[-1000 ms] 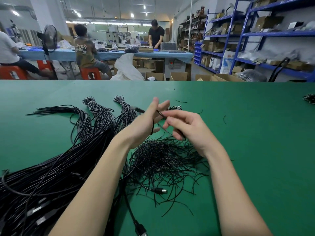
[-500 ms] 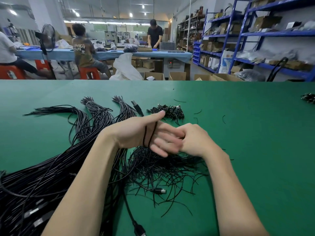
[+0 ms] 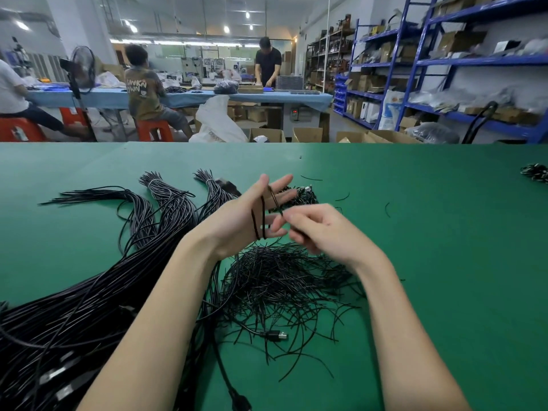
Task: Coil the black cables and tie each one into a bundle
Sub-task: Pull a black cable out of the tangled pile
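Since half a second ago the right hand (image 3: 323,232) has swung clear, fingers pinching the cable (image 3: 257,216), adding another loop round the straight-fingered left hand (image 3: 252,215).

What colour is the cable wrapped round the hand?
Black cable, looped over the left hand, head view.

- We see long cables (image 3: 89,292) at the table's (image 3: 444,262) near left corner.
- Short ties (image 3: 284,280) lie just right of them.
- Coiled bundles (image 3: 535,172) sit at the far right edge.
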The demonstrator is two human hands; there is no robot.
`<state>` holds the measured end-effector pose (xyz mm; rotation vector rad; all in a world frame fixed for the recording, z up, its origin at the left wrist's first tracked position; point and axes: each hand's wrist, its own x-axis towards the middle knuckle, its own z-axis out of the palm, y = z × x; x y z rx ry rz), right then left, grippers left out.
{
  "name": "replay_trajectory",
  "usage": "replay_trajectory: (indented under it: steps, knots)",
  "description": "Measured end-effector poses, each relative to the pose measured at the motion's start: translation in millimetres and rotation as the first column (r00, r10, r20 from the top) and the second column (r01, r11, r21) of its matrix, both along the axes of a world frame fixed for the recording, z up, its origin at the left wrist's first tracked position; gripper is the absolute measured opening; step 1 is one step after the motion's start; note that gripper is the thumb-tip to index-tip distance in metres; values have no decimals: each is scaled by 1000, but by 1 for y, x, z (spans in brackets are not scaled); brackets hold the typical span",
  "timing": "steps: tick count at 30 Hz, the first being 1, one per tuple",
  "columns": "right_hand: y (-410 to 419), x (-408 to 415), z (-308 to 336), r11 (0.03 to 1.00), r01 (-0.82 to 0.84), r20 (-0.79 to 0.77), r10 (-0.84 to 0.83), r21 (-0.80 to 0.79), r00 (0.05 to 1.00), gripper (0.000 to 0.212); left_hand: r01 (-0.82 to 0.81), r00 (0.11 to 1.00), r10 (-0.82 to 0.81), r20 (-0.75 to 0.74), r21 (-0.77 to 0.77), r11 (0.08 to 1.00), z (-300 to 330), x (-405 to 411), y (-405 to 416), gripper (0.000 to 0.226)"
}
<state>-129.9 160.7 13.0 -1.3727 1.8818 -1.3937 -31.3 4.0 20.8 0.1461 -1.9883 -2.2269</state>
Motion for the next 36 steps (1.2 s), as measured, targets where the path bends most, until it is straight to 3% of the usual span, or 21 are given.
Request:
replay_trajectory:
  steps: [3, 7, 10, 12, 14, 16, 18, 24, 28, 33, 36]
  knots:
    - [-5, -1, -18, 991, -123, 256, 105, 54, 961, 31, 31, 992, -16, -129, 122, 992, 2, -1, 3, 52]
    - [-1, -5, -37, 970, -187, 399, 110, 159, 910, 38, 129, 979, -98, -177, 172, 977, 9, 6, 7, 55]
    - [7, -9, -38, 961, -89, 251, 22, 262, 968, 33, 266, 963, -264, -43, 36, 963, 12, 17, 9, 53]
    - [10, -12, -30, 950, -45, 125, 6, 309, 992, 21, 391, 917, -379, 123, -94, 915, 13, 20, 10, 53]
    - [12, -13, -20, 946, 5, 18, -12, 323, 1000, 26, 451, 876, -370, 310, -250, 857, 12, 19, 15, 53]
    - [12, -12, -7, 954, 95, -101, -68, 286, 992, 21, 410, 875, -253, 412, -353, 841, 12, 16, 22, 49]
    - [9, -9, 4, 961, 195, -166, -164, 196, 972, 19, 320, 894, -144, 424, -381, 867, 12, 13, 25, 45]
    - [5, -5, 17, 922, 381, -17, -383, -65, 924, 21, 94, 947, 21, 320, -342, 935, 12, 8, 19, 45]
    - [0, 0, 16, 889, 454, 56, -451, -60, 890, 17, -63, 969, 123, 214, -267, 962, 8, 3, 17, 40]
    - [-7, 8, 8, 905, 426, 169, -423, 18, 890, 13, -177, 980, 188, 69, -144, 974, 3, -6, 20, 34]
    - [-10, 9, 3, 881, 474, 112, -471, 6, 875, 14, -199, 978, 204, 37, -103, 974, -1, -9, 24, 34]
